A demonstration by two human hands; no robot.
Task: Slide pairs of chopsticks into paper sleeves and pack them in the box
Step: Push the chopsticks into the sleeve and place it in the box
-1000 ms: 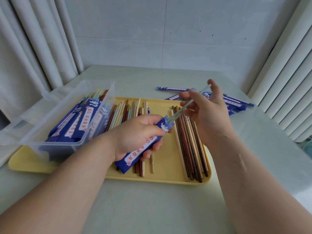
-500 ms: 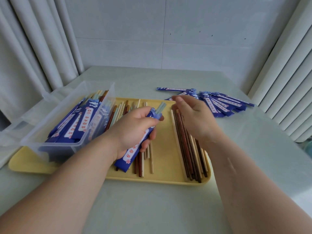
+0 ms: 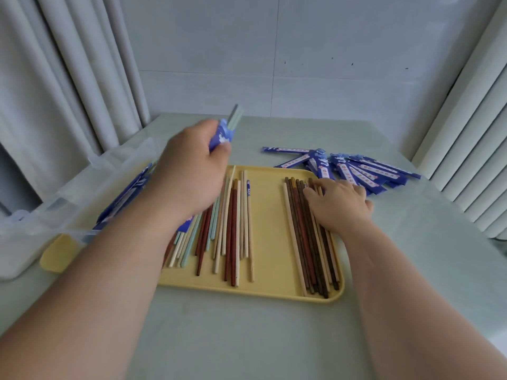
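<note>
On the yellow tray (image 3: 269, 229) near the surface's front edge, the right grip (image 3: 337, 204) lies loose-fingered over the dark chopsticks (image 3: 307, 242), lifting nothing. They look light, stiff and slick (best pinched mid-length, as a pair). Farther left, the left grip (image 3: 197, 165) clasps the sleeved pair (image 3: 222, 134), its thin paper probably crushable, beside the clear box (image 3: 35, 229) at the left edge.

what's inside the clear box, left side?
Blue paper sleeves show through the wall of the box. The left forearm covers its near right part, so the count and anything lying there are hidden.
</note>
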